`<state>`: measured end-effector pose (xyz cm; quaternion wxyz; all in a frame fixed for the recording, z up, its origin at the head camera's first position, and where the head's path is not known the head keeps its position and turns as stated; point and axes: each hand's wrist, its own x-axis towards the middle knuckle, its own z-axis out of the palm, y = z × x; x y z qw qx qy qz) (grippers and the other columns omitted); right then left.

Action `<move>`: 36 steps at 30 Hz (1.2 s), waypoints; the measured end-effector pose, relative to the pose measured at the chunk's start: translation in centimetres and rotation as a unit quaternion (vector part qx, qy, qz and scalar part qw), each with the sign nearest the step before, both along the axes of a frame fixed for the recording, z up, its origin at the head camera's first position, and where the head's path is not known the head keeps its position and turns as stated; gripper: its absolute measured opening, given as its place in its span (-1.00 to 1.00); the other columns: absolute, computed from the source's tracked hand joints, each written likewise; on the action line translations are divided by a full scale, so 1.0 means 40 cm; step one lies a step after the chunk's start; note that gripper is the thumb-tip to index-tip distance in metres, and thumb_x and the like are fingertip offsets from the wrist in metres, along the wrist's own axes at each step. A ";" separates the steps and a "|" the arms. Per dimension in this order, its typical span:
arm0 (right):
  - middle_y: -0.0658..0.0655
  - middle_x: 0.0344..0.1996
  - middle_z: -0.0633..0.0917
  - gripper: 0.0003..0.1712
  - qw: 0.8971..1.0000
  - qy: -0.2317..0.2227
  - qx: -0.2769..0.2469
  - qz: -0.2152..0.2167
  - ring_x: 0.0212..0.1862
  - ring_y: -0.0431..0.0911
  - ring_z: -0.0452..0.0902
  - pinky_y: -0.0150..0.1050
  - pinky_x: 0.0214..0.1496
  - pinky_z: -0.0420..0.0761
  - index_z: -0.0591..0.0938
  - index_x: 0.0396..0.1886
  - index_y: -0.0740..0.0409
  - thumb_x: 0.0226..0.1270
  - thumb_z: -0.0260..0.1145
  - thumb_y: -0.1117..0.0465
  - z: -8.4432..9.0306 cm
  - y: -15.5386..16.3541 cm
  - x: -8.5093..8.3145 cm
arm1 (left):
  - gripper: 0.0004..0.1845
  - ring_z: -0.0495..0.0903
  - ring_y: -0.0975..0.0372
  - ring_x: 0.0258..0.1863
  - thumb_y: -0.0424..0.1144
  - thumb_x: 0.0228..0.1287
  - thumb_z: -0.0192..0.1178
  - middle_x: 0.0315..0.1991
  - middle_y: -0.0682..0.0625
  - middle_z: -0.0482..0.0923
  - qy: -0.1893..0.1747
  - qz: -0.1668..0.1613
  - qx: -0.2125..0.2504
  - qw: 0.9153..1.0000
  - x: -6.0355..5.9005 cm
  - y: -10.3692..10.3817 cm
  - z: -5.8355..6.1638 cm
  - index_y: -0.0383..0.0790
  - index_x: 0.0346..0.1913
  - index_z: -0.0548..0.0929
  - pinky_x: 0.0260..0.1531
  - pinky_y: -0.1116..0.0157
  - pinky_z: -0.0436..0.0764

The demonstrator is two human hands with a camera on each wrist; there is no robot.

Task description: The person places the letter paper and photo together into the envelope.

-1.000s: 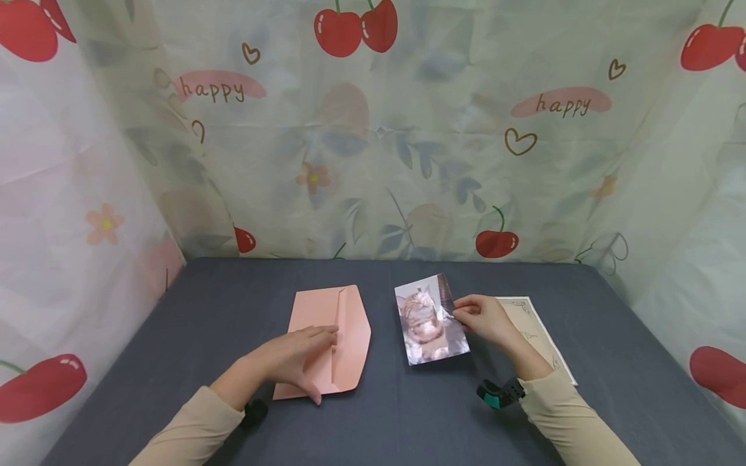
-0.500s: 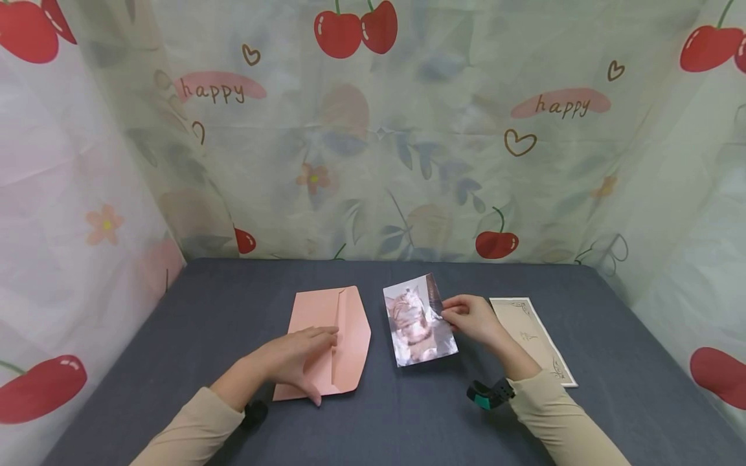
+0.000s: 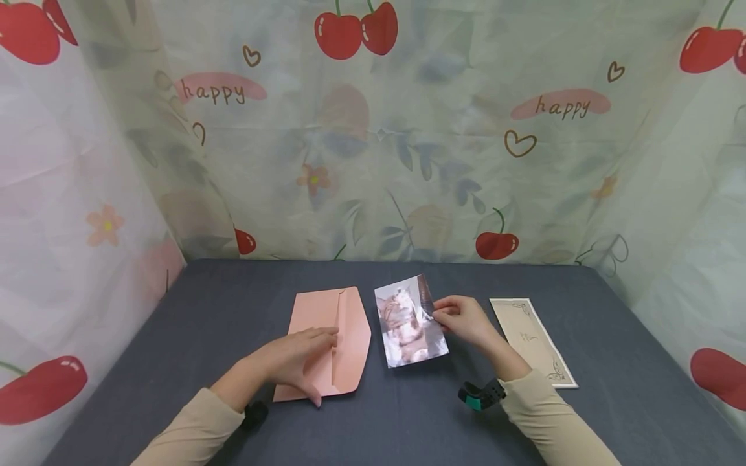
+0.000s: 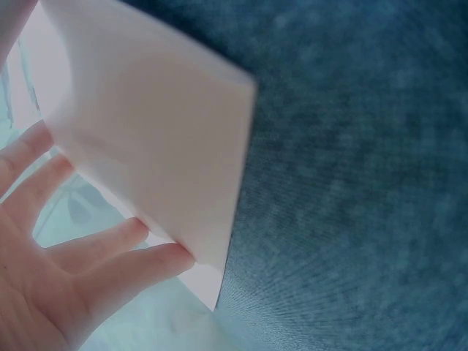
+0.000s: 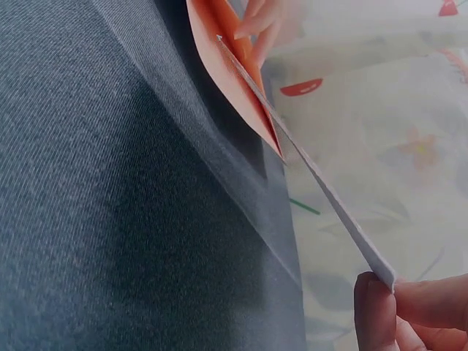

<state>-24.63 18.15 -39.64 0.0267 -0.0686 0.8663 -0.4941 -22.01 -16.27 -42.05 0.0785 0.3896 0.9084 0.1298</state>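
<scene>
A pink envelope [image 3: 354, 343] lies on the table with its pointed flap unfolded to the right. My left hand [image 3: 294, 357] rests on it, fingers spread and fairly straight; the fingertips touch the pocket's opening edge and the thumb reaches the near edge. In the left wrist view, the fingertips [image 4: 172, 256] lie along the envelope's paper [image 4: 146, 117]. My right hand [image 3: 467, 321] pinches the right edge of a glossy photo [image 3: 402, 327] of what looks like a kitten, tilted above the table just right of the flap. The right wrist view shows the photo [image 5: 329, 197] nearly edge-on.
To the right lies a cream card [image 3: 533, 340] with a white border and dark corner ornaments. A dark grey cloth covers the table [image 3: 396, 427]. Behind and at both sides hangs a curtain [image 3: 379, 162] printed with cherries.
My right hand has carried the photo leftward, closer to the envelope's flap. More of the cream card now shows. The left hand and the envelope have stayed put.
</scene>
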 end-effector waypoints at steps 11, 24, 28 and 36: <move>0.40 -0.29 0.69 -0.73 1.000 -0.001 -0.003 0.005 -0.43 -0.21 0.58 -0.27 -0.34 0.68 0.55 -0.11 0.52 0.23 0.23 0.41 -0.007 -0.025 -0.003 | 0.09 0.28 0.07 0.35 0.29 -0.36 0.45 0.39 -0.08 0.23 0.000 0.001 0.000 1.000 0.002 0.001 0.002 -0.21 0.29 0.34 0.26 0.05 0.37; 0.35 -0.33 0.70 -0.75 1.000 -0.005 -0.003 0.006 -0.47 -0.23 0.56 -0.28 -0.39 0.66 0.58 -0.14 0.47 0.21 0.24 0.40 -0.033 -0.057 -0.013 | 0.09 0.28 0.08 0.35 0.30 -0.34 0.44 0.39 -0.08 0.22 -0.008 0.003 -0.001 1.000 0.001 0.001 0.001 -0.20 0.31 0.32 0.25 0.05 0.38; 0.32 -0.34 0.71 -0.76 1.000 -0.010 0.002 -0.001 -0.48 -0.23 0.56 -0.27 -0.39 0.66 0.59 -0.14 0.45 0.21 0.25 0.39 -0.038 -0.065 -0.015 | 0.09 0.27 0.07 0.35 0.31 -0.34 0.43 0.39 -0.08 0.22 -0.008 0.003 -0.001 1.000 0.002 0.001 0.001 -0.20 0.30 0.33 0.26 0.04 0.37; 0.33 -0.34 0.71 -0.76 1.000 -0.013 -0.009 0.007 -0.47 -0.23 0.56 -0.28 -0.39 0.66 0.59 -0.15 0.46 0.21 0.24 0.40 -0.039 -0.080 -0.014 | 0.09 0.26 0.06 0.36 0.32 -0.35 0.43 0.40 -0.09 0.21 -0.010 0.001 -0.002 1.000 -0.002 0.001 0.001 -0.20 0.29 0.33 0.26 0.03 0.36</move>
